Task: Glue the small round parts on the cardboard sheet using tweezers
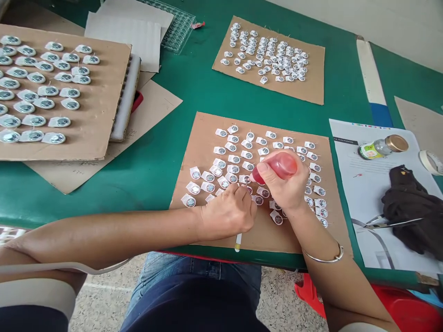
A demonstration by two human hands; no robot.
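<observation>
My right hand (289, 189) is wrapped round a small red squeeze bottle (278, 166), its pale nozzle tipped down to the left over the small white pieces. Closed in a fist with the knuckles up, my left hand (230, 210) grips a thin white stick (238, 240) with a yellowish end that sticks out below it. Both hands are over a brown cardboard sheet (207, 131) bearing rows of small white tabbed pieces (234, 159) with round patterned faces. The spot under the nozzle and the left fingertips are partly hidden.
More such pieces fill a cardboard sheet (224, 64) at the back and a raised board (100, 115) at left. On the right, a paper sheet (346, 170) carries a glass jar (380, 146), scissors (394, 224) and dark cloth (408, 207). A clear plastic tray (180, 27) lies behind.
</observation>
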